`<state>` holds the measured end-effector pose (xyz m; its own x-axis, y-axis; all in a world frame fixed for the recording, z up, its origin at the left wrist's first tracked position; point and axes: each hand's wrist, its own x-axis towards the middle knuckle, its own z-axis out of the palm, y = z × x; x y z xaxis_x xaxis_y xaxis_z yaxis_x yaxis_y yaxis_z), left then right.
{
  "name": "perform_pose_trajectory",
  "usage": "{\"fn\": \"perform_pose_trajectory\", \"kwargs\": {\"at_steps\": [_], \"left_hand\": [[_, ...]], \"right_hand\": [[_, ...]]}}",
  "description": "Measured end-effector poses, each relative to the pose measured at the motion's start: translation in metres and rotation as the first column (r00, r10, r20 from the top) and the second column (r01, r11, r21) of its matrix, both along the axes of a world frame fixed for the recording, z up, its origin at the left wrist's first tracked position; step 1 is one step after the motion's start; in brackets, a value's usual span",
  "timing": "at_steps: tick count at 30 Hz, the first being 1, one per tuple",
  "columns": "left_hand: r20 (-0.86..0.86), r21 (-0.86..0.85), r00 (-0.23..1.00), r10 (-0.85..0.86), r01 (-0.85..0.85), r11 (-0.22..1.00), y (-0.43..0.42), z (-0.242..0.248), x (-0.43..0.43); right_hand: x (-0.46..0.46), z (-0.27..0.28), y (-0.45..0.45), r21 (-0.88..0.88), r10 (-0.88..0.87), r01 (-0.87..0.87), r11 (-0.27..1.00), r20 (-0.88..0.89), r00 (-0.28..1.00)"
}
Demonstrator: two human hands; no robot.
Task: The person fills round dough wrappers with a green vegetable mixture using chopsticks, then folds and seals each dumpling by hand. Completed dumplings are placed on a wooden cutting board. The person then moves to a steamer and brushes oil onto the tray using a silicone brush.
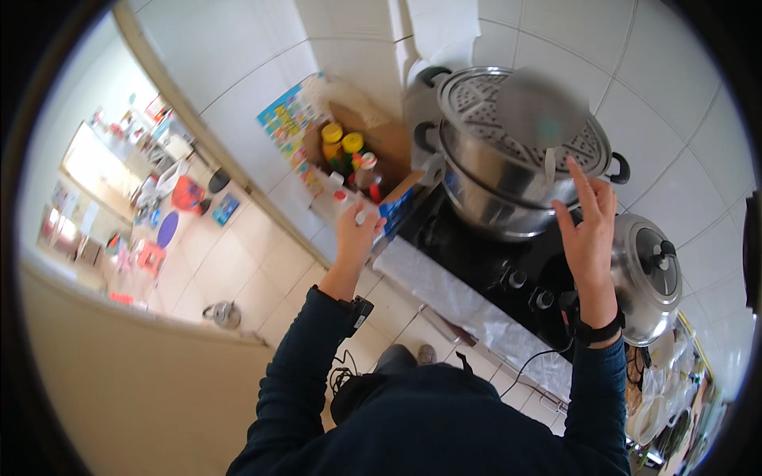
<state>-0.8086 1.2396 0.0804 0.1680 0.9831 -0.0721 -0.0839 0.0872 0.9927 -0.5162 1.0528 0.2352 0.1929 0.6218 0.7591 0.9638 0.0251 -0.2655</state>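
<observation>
My left hand point(356, 229) has its fingers curled around a small pale plastic object point(361, 218), partly hidden by the fingers, beside a translucent bottle with a red cap point(339, 196). My right hand point(586, 220) is raised with fingers apart at the near right side of a stainless steel steamer pot point(503, 172). A perforated steamer tray point(476, 98) shows in its top. Over the tray appears a blurred, round grey thing point(539, 107) with a pale strip point(550, 165) near my right fingertips; contact is unclear. The steamer stands on a black gas stove point(476, 256).
Left of the stove, a cardboard box point(402, 187) holds yellow-capped bottles point(332, 133) and others. A lidded metal pot point(637, 279) stands right of the stove, with dishes point(649, 416) beyond. A kettle point(226, 314) is on the floor by the doorway. A cable hangs before the stove.
</observation>
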Motion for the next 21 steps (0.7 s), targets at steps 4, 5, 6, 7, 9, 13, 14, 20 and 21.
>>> {"fn": "perform_pose_trajectory", "kwargs": {"at_steps": [4,5,6,7,9,13,14,20,21], "left_hand": [[0.146,-0.238,0.989,0.012,0.023,0.971,0.066,-0.032,0.035],[0.159,-0.265,0.987,0.006,0.036,0.964,0.076,-0.040,0.039],[0.175,-0.286,0.985,0.002,0.049,0.957,0.085,-0.046,0.042],[0.196,-0.307,0.981,0.003,0.058,0.950,0.093,-0.051,0.044],[0.189,-0.334,0.982,-0.023,0.086,0.939,0.110,-0.056,0.042],[0.118,-0.407,0.993,0.015,0.035,0.913,0.120,-0.063,0.039],[0.101,-0.437,0.995,0.000,0.045,0.898,0.121,-0.065,0.039],[0.163,-0.324,0.987,0.004,0.049,0.945,0.137,-0.083,0.043],[0.148,-0.291,0.989,0.021,0.023,0.956,0.137,-0.087,0.044]], "right_hand": [[0.000,0.012,0.027,-0.116,-0.069,0.077,0.990,0.074,0.995],[0.000,0.014,0.029,-0.151,-0.083,0.095,0.984,0.080,0.993],[0.000,0.015,0.032,-0.181,-0.096,0.110,0.977,0.089,0.991],[0.000,0.017,0.034,-0.210,-0.099,0.118,0.971,0.097,0.990],[0.000,0.019,0.037,-0.253,-0.106,0.124,0.959,0.084,0.991],[0.004,0.024,0.045,-0.309,-0.085,0.118,0.944,0.119,0.989],[0.005,0.024,0.047,-0.322,-0.091,0.126,0.938,0.122,0.988],[0.014,0.023,0.051,-0.379,-0.034,0.105,0.920,0.190,0.981],[0.016,0.024,0.050,-0.382,-0.018,0.097,0.919,0.205,0.979]]}}
